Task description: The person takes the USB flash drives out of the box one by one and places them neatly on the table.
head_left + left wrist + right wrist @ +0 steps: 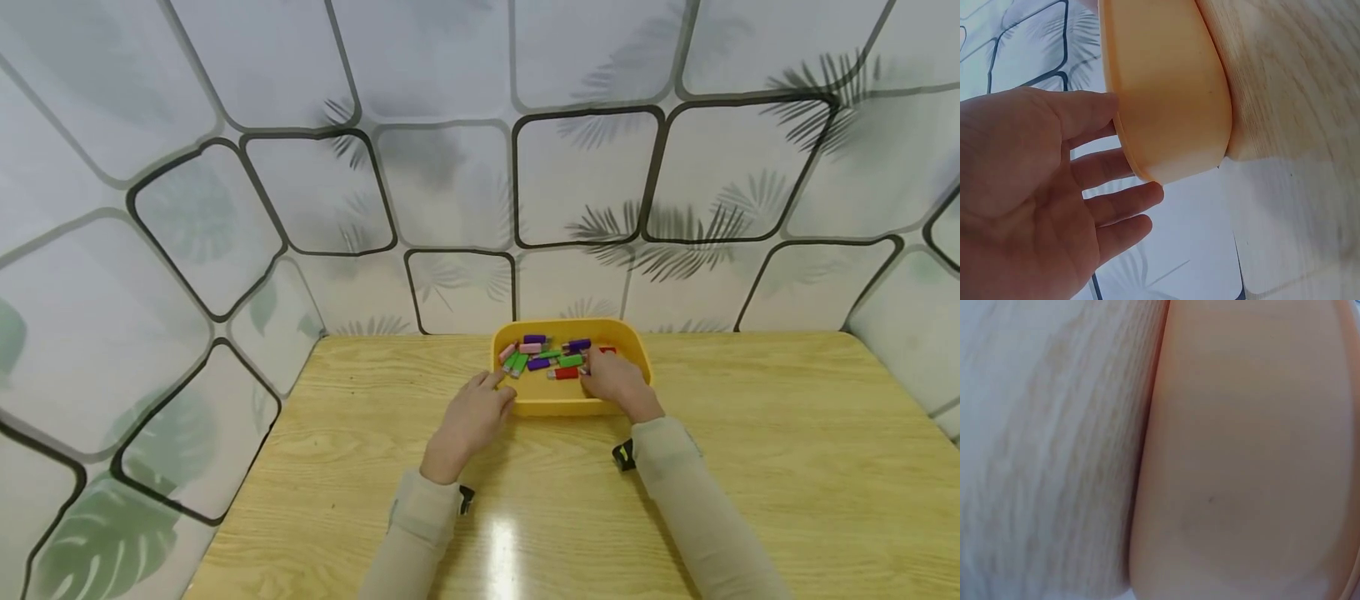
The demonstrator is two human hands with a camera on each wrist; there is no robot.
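A yellow tray (568,407) holds several small USB flash drives: green (572,361), purple (535,339), pink (530,348) and red (566,373). My left hand (472,414) grips the tray's near left corner. In the left wrist view, the thumb (1094,111) touches the rim while other fingers pass behind it. My right hand (617,382) reaches over the front wall into the tray's right part, fingers pointing down among the flash drives. Its fingertips are partly hidden, so whether they pinch one is unclear. The right wrist view shows only the tray's outer wall (1247,450) and tabletop.
The wooden table (360,433) meets a patterned wall covering (457,183) at the back and sides. The tray stands near the table's back edge. Black wrist devices (623,455) sit under both sleeves.
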